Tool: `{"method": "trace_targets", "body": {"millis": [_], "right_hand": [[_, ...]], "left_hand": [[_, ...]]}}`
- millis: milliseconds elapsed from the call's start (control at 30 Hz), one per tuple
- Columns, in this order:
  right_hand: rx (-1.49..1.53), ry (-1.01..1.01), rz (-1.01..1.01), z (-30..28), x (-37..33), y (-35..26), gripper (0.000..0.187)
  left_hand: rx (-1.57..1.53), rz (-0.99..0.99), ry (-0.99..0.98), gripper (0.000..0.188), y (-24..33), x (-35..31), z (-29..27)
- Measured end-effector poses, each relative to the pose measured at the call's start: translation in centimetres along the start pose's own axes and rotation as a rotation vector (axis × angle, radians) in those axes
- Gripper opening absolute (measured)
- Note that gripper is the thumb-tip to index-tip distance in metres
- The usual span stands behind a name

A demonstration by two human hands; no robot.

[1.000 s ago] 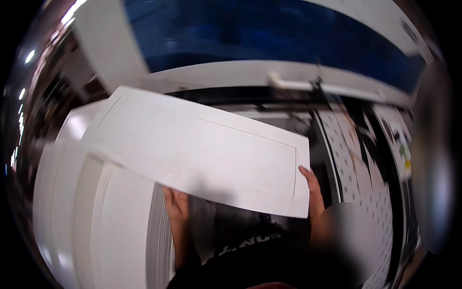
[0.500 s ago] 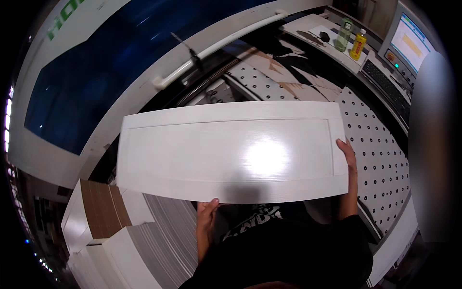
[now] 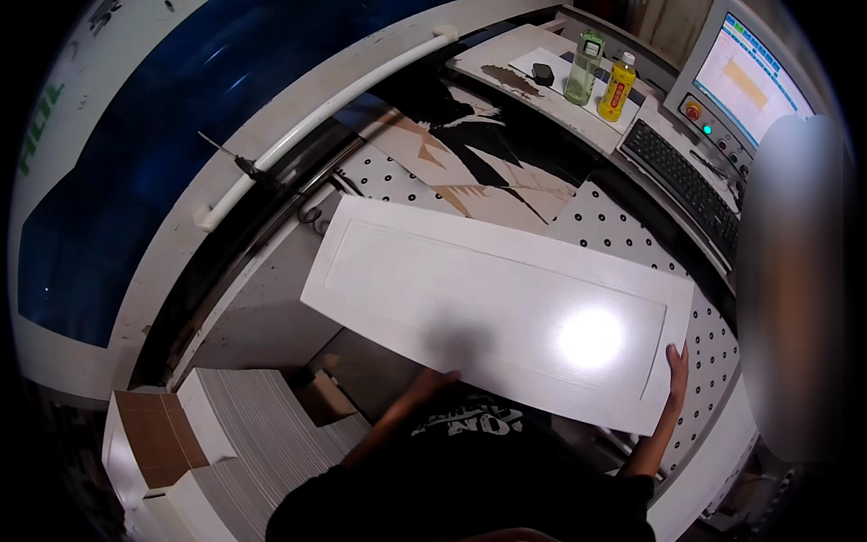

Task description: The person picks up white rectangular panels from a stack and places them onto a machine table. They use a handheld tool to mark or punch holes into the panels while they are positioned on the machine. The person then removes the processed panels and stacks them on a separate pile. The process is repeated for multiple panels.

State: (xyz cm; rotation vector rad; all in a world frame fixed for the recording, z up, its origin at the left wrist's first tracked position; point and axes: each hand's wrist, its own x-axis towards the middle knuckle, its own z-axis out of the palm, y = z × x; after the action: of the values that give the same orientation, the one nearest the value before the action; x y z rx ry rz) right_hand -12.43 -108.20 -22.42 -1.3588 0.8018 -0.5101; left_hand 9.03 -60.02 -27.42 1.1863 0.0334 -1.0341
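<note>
I hold a long white rectangular panel (image 3: 492, 303) with a recessed frame, flat in front of my chest, over a perforated white machine bed (image 3: 623, 230). My left hand (image 3: 432, 384) is under the panel's near long edge, mostly hidden by it. My right hand (image 3: 676, 369) grips the panel's right short end, fingers against its edge. A bright lamp reflection shows on the panel's right half.
Stacks of white panels (image 3: 244, 434) with a brown board (image 3: 155, 435) stand at lower left. A blue machine hood with a white bar (image 3: 316, 113) runs across the back. Two bottles (image 3: 601, 81), a keyboard (image 3: 682, 185) and a screen (image 3: 745, 77) sit at upper right.
The panel has swung to the right and down, from over the stacks toward the perforated bed. My view has turned right, bringing the console and bottles in.
</note>
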Motion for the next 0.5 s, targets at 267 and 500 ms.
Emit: {"method": "trace_targets", "body": {"millis": [267,500], "right_hand": [[-0.114,0.082,-0.091,-2.7,2.3,8.5,0.061],[0.280,0.230,0.002,16.3,4.7,1.2,0.059]], "left_hand": [[-0.024,-0.089,0.069,0.031,8.6,7.3,0.1],[0.525,0.033,0.053,0.048,19.1,20.2,-8.7]]}}
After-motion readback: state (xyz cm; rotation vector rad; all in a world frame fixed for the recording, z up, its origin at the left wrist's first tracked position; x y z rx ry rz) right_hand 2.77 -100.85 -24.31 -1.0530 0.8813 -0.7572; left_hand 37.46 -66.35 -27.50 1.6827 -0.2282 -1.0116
